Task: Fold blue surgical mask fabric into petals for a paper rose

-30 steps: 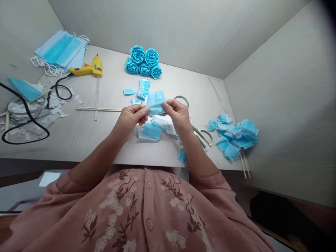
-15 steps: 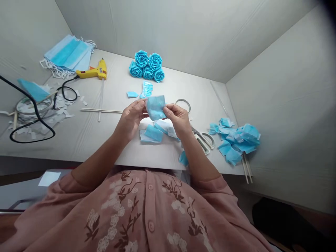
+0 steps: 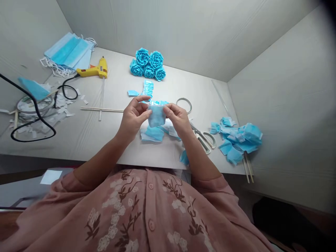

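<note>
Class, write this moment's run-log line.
right hand: holds pale blue squarish fabric piece; left hand: at its edge; beyond: blue fabric roses

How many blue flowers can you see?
5 blue flowers, bunched by the back wall: two in the upper row, three below. Others could be hidden.

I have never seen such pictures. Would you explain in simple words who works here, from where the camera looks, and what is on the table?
There is no machine: a person works bare-handed. One camera, worn on the head, looks forward and down, so the shirt fills the bottom. The right hand pinches a light-blue piece; the thumb of the left hand is at its opposite edge. On the table, farther away, sit five blue flowers; to the left are a yellow glue gun and face masks. To the right lie scissors and more blue pieces.
</note>
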The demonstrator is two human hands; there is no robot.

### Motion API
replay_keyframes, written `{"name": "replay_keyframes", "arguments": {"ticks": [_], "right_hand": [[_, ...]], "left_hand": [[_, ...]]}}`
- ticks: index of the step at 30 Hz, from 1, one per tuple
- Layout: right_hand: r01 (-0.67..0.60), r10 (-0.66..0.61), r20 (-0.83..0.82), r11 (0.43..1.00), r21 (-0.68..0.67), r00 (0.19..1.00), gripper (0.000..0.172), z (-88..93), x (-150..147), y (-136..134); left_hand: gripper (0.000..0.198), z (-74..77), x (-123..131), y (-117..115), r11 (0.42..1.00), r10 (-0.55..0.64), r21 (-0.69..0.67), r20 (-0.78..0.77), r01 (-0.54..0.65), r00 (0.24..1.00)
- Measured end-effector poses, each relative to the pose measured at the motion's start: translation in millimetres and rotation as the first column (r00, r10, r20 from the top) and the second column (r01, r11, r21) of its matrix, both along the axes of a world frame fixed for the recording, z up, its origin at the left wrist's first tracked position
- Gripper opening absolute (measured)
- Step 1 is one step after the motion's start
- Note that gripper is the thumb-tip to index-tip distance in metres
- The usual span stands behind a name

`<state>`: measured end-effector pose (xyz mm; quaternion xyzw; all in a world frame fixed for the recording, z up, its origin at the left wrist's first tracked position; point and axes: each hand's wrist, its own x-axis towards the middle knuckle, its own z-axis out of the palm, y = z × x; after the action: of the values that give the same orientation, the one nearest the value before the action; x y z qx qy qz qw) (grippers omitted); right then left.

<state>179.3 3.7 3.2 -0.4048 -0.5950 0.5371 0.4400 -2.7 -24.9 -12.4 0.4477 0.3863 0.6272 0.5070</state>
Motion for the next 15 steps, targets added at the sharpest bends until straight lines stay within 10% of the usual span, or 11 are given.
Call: {"name": "replay_keyframes", "arguments": {"ticks": [15], "right_hand": [[0.158, -0.168, 0.030, 0.966, 0.204, 0.985, 0.059, -7.8, 0.8, 2.1]], "left_hand": [[0.045, 3.9, 0.5, -0.4, 1.000, -0.001, -0.028, 0.070, 0.003, 0.998]]}}
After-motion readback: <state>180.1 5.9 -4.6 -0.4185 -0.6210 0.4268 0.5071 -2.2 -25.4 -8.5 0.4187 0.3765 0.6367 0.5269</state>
